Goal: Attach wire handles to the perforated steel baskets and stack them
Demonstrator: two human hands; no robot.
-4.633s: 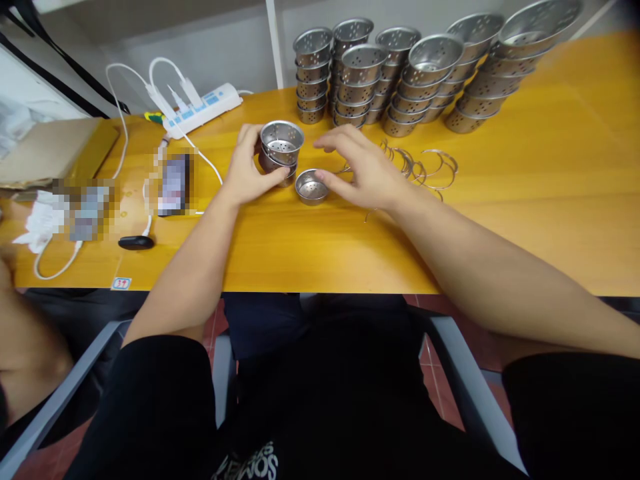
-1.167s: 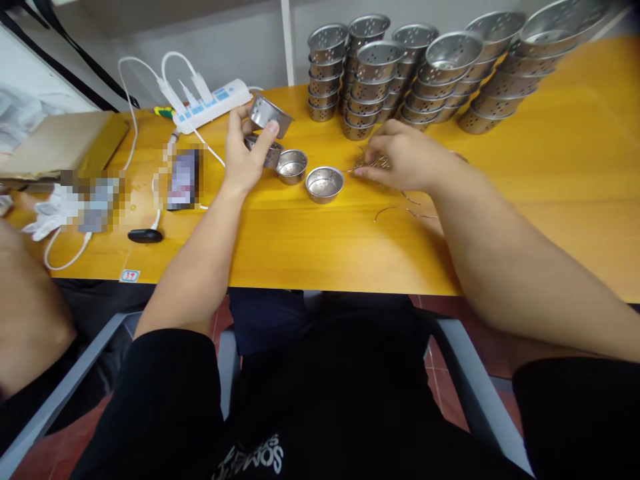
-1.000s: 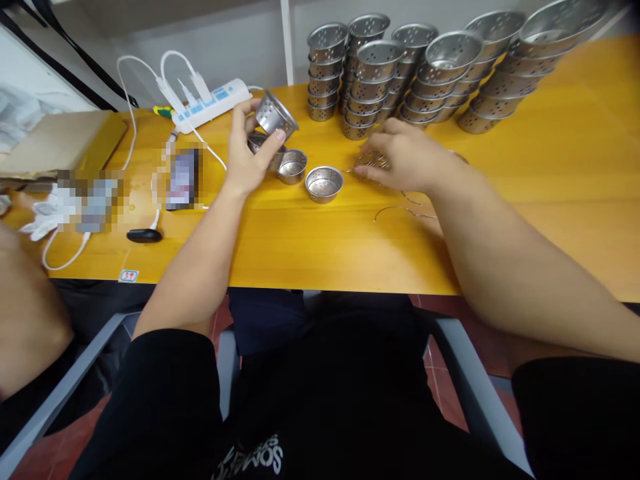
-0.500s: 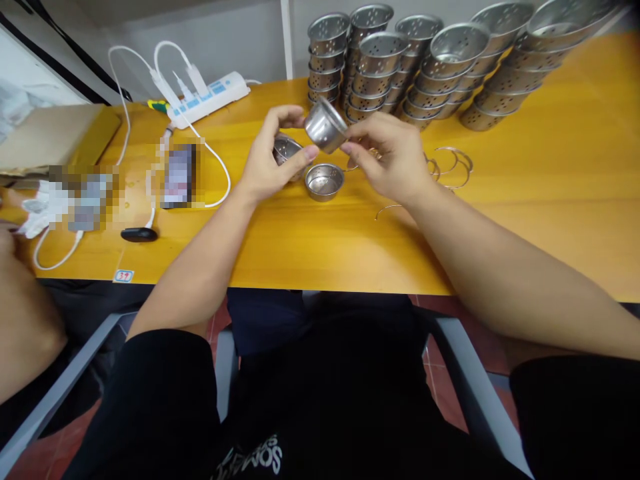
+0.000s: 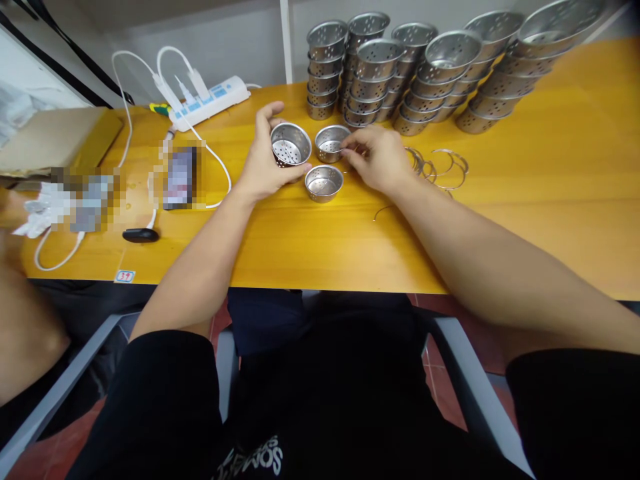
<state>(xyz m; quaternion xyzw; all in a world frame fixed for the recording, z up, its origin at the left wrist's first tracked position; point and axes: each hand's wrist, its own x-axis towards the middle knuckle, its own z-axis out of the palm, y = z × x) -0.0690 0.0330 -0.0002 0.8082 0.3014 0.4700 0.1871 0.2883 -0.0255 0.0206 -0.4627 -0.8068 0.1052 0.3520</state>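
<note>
A larger perforated metal cup point(image 5: 291, 148) sits in the curve of my left hand point(image 5: 265, 157), its mouth facing up. My left thumb lies along its near side and the fingers wrap behind it, partly hidden. My right hand point(image 5: 377, 157) pinches the right rim of a small metal cup point(image 5: 329, 152), which is upright at table height. Just in front of these two stands another small metal cup point(image 5: 324, 187), with neither hand on it. Thin copper-coloured wire rings point(image 5: 453, 170) lie to the right of my right hand, some of them behind it.
Tall stacks of perforated metal cups point(image 5: 370, 90) stand along the back of the yellow table point(image 5: 320, 253). To the left are a power strip point(image 5: 213, 103) with white cables, a phone point(image 5: 180, 177), a black device point(image 5: 141, 235) and a cardboard box point(image 5: 50, 140). Another person's arm point(image 5: 30, 320) is at far left.
The small cup between my hands has come down from a tilted, raised position to upright on the table. My left thumb has left it, and the larger cup now shows upright.
</note>
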